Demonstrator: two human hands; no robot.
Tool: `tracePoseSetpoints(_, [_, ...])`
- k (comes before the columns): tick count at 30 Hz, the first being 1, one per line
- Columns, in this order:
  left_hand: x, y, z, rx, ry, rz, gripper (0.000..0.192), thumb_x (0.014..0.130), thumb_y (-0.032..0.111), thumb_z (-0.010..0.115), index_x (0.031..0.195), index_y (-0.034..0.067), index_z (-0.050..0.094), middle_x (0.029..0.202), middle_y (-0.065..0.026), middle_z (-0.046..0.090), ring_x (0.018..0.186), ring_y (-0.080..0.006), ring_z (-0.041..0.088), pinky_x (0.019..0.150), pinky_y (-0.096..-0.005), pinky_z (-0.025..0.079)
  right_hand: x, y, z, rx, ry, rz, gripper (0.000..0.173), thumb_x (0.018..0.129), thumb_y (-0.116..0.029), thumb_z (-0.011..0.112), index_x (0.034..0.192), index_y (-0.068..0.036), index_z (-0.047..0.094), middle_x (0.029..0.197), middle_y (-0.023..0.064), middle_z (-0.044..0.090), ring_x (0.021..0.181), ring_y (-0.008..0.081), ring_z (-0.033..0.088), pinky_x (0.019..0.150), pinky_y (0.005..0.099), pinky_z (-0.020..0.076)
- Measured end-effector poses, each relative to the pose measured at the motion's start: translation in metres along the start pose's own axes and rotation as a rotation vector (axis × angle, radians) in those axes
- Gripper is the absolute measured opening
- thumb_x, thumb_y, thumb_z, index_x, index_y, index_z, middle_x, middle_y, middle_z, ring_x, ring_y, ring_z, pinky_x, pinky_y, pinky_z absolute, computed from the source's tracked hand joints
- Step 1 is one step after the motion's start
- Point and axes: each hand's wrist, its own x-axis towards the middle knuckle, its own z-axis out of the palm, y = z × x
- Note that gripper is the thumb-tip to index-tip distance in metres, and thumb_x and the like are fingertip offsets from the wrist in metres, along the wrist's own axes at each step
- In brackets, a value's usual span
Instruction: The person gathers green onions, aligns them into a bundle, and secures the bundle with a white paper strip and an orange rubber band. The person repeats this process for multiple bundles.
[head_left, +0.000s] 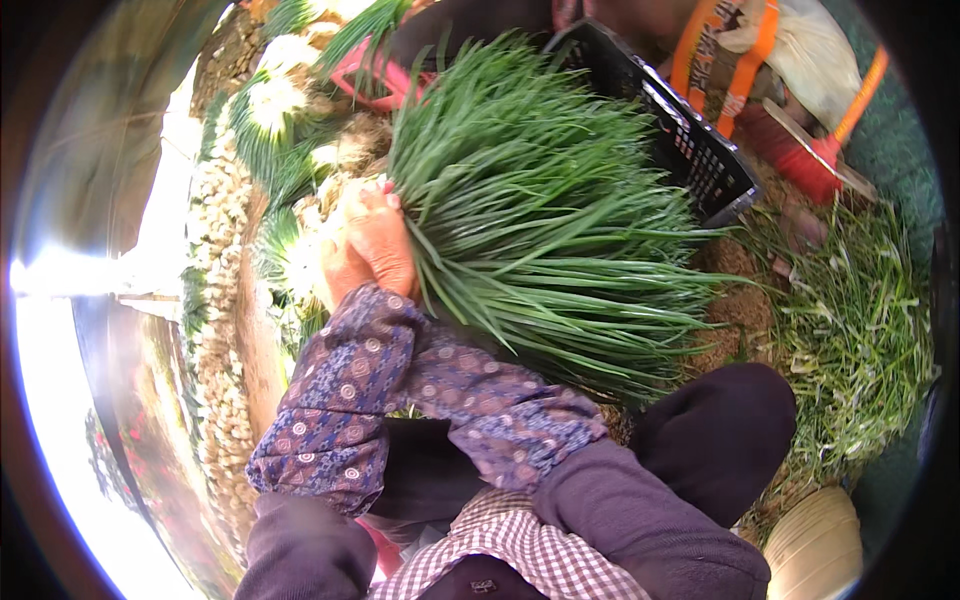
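Observation:
A large bunch of green onions lies before me, its long leaves fanned out to the right. My left hand is closed around its gathered left end, fingertips at the upper edge. Just left of it and partly beneath is my right hand, also on the gathered end; my forearms cross, and the left sleeve covers the right wrist. The white ends near the hands are washed out by glare, and the right fingers are mostly hidden.
Smaller onion bunches and a long row of white-ended bunches lie left. A black plastic crate, red broom and pink plastic item are beyond. Loose leaves are heaped right, above a round beige object.

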Motion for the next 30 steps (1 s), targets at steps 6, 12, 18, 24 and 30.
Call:
tracePoseSetpoints(6, [0.028, -0.048, 0.018, 0.634, 0.233, 0.42, 0.014, 0.093, 0.013, 0.05, 0.086, 0.004, 0.059, 0.08, -0.0132, 0.063, 0.075, -0.032, 0.061, 0.068, -0.0416, 0.047, 0.002, 0.0, 0.014, -0.18, -0.104, -0.102, 0.039, 0.077, -0.016, 0.058, 0.114, -0.005, 0.061, 0.123, 0.0186, 0.055, 0.118, 0.0335, 0.05, 0.095, 0.0504, 0.0387])
tracePoseSetpoints(12, [0.014, -0.028, 0.034, 0.058, 0.265, 0.277, 0.028, 0.098, 0.018, 0.047, 0.078, 0.002, 0.056, 0.066, -0.0119, 0.06, 0.056, -0.0258, 0.058, 0.056, -0.0363, 0.046, -0.104, -0.013, -0.058, 0.249, -0.585, -0.241, 0.041, 0.095, -0.027, 0.048, 0.128, -0.004, 0.054, 0.133, 0.0158, 0.052, 0.125, 0.0304, 0.048, 0.105, 0.0443, 0.0369])
tracePoseSetpoints(18, [0.007, -0.008, 0.041, 0.002, 0.251, 0.289, 0.023, 0.097, 0.016, 0.052, 0.081, 0.001, 0.057, 0.065, -0.0097, 0.058, 0.056, -0.0181, 0.054, 0.054, -0.0305, 0.043, -0.021, -0.092, -0.158, 0.055, -1.617, -0.167, 0.015, 0.08, -0.017, 0.06, 0.074, -0.003, 0.062, 0.074, 0.0169, 0.063, 0.069, 0.0346, 0.064, 0.063, 0.0438, 0.051])
tracePoseSetpoints(24, [-0.005, -0.006, 0.042, 0.111, 0.292, 0.131, 0.015, 0.094, 0.021, 0.054, 0.087, 0.008, 0.054, 0.076, -0.0128, 0.059, 0.074, -0.0324, 0.057, 0.066, -0.0413, 0.046, 0.097, -0.05, -0.105, -0.485, -0.933, -0.404, 0.014, 0.081, -0.015, 0.062, 0.086, -0.003, 0.061, 0.081, 0.0192, 0.061, 0.078, 0.0385, 0.061, 0.069, 0.0456, 0.0484])
tracePoseSetpoints(30, [0.005, -0.035, 0.073, -0.031, 0.109, 0.186, 0.012, 0.095, 0.015, 0.051, 0.105, 0.008, 0.05, 0.097, -0.009, 0.055, 0.093, -0.0252, 0.053, 0.079, -0.0378, 0.044, 0.132, -0.025, -0.068, -0.939, -1.229, -0.499, 0.026, 0.069, -0.028, 0.073, 0.077, -0.006, 0.061, 0.082, 0.0137, 0.064, 0.082, 0.0351, 0.062, 0.072, 0.0469, 0.0482])
